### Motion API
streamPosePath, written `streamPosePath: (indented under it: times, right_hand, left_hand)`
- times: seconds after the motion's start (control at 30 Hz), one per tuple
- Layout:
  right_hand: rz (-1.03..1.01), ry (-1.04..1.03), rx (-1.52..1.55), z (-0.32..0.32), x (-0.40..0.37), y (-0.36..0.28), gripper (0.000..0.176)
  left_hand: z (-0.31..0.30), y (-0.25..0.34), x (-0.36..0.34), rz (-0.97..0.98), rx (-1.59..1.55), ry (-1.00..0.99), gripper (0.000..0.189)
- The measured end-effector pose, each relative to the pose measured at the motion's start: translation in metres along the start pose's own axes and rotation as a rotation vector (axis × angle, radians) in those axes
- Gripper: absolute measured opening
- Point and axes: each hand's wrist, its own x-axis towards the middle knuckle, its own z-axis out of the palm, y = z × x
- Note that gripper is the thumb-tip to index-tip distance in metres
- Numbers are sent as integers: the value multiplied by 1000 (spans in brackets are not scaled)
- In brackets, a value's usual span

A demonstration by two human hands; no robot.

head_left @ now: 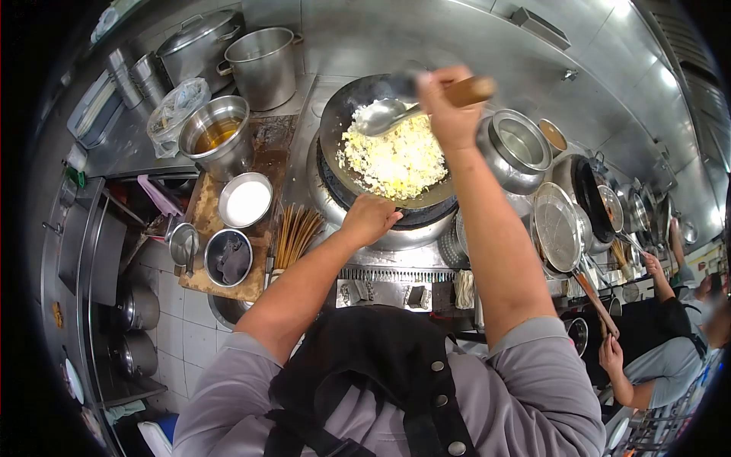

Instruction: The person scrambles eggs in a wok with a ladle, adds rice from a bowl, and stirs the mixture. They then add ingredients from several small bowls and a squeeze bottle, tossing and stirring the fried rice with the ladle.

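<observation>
My right hand has a closed grip on the ladle, whose bowl sits left of that grip over the fried rice. My left hand is clenched on the wok rim.

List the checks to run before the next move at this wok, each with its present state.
1. The left hand grips the wok at its near rim: ok.
2. The right hand holds the ladle by its wooden handle: ok.
3. The ladle bowl is above the food, inside the wok: ok.
4. The food all sits within the wok: ok.
5. Flame under the wok: cannot tell, hidden.
6. The co-worker stands apart, to the right: ok.
</observation>
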Motion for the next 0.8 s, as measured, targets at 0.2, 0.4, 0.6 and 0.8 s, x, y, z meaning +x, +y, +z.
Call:
streamPosePath:
  times: [0.2, 0.4, 0.6, 0.8]
  right_hand:
    - [226, 78, -89, -28, 29, -41, 17]
    - [183, 130, -95, -81, 6, -1, 19]
    - [240, 210, 93, -90, -23, -34, 18]
    - [254, 121, 161, -79, -20, -73, 16]
  left_hand:
    - [-2, 2, 2, -11, -6, -28, 34]
    - [-1, 6, 0, -33, -77, -17, 36]
    - [5, 3, 1, -14, -54, 61, 35]
    - [6, -3, -2, 3, -115, 62, 36]
